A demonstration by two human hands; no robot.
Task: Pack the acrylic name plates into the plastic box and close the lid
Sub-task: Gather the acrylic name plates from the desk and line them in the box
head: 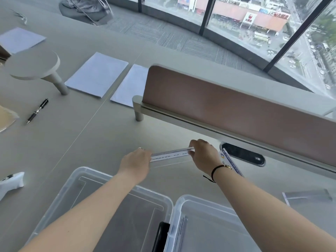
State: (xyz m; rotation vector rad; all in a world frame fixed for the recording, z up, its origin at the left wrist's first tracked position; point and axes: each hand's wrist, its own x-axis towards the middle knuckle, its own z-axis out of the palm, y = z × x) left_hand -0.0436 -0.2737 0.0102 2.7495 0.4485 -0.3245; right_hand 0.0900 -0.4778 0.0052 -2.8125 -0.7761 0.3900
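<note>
A clear acrylic name plate with a printed paper strip is held edge-on above the desk, my left hand gripping its left end and my right hand its right end. The open clear plastic box sits at the bottom right with one name plate inside against its left wall. Its clear lid lies flat to the left of the box. Another name plate stands partly hidden behind my right wrist. A further one lies on the desk at the far right.
A brown desk divider runs behind my hands, with a black cable port at its foot. White paper stacks, a black pen and a round stand lie to the left. A white controller rests at the left edge.
</note>
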